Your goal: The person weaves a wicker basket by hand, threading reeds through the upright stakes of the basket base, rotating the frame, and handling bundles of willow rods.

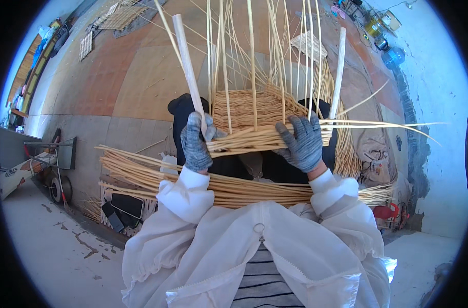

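Observation:
A partly woven wicker basket (246, 108) rests between my knees, with many long upright rods rising from it. My left hand (195, 143), in a grey knitted glove, is wrapped round its near left corner by a thick pale wooden stake (186, 69). My right hand (300, 141), gloved alike, grips the woven near side toward the right corner, beside a second stake (341, 61). Several loose weaving rods (382, 124) stick out rightward from that corner. A long bundle of willow rods (244, 192) lies across my lap below the basket.
Dark phones (126, 204) lie low on the left, beside a wheeled metal cart (64, 159). More rods (346, 164) and a crumpled cloth (372, 159) lie on the right. A blue water jug (393, 57) stands by the right wall (436, 87); a flat woven panel (113, 18) lies at the back.

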Demonstrator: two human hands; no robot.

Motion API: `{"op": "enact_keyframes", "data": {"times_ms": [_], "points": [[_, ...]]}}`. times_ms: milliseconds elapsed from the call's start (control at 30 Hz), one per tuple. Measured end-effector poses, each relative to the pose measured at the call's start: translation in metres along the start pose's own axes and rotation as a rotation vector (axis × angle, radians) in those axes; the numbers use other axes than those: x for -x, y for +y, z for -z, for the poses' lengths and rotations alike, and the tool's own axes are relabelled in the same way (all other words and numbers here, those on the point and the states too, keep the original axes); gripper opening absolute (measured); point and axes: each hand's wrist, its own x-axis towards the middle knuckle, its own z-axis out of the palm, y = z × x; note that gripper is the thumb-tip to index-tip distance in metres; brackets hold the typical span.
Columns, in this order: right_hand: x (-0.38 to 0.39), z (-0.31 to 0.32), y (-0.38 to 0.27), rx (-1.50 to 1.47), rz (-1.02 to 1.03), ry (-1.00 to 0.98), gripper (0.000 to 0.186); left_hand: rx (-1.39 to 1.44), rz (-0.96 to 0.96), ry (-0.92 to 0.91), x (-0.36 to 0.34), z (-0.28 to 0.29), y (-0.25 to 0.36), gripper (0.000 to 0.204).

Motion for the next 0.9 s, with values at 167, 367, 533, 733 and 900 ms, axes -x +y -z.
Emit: {"op": "enact_keyframes", "data": {"times_ms": [167,367,533,733,900], "points": [[-0.005,0.034,-0.010,-0.104,-0.085,-0.102,0.066,-0.096,0.022,-0.065,-0.005,-0.014,0.029,0.039],[-0.043,0.075,0.021,-0.668,-0.438,0.364,0.036,-1.289,-0.959,-0.207,0.048,-0.062,0.051,0.046],[-0.112,0.018,0.027,-0.393,-0.088,0.329,0.027,-1.811,-0.731,-0.709,0.038,-0.093,-0.003,0.070],[-0.141,-0.029,0.026,-1.718,-0.697,0.114,0.020,-1.781,-0.747,-0.684,0.014,-0.072,-0.025,0.067],[-0.149,-0.047,0.039,-1.692,-0.741,0.406,0.019,-1.749,-0.868,-0.643,0.000,-0.074,-0.026,0.066]]}}
